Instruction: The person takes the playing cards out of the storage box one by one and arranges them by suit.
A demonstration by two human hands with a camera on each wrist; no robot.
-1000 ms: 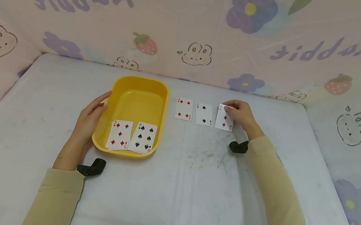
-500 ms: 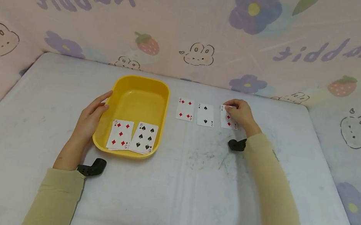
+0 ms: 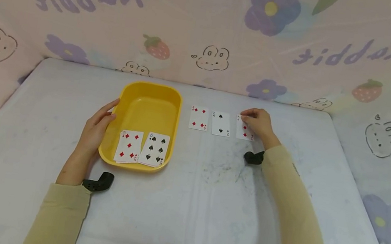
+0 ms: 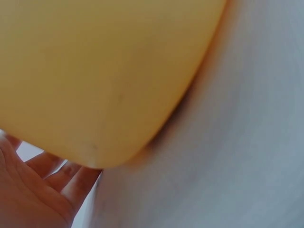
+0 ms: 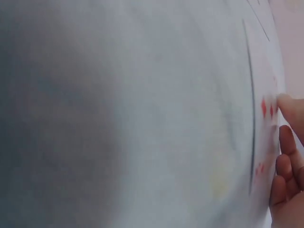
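- Your right hand (image 3: 258, 124) has curled fingers on the three of diamonds (image 3: 244, 129), the right end of the card row near the worktop's (image 3: 205, 208) far edge.
- Your left hand (image 3: 97, 127) lies flat-fingered against the yellow tray's (image 3: 148, 94) left wall.

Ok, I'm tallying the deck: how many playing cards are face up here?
5. Two lie in the yellow tray: five of diamonds, six of spades. Three on the table: four of diamonds, two of spades, and a diamond card under the right hand. Others could hide beneath.
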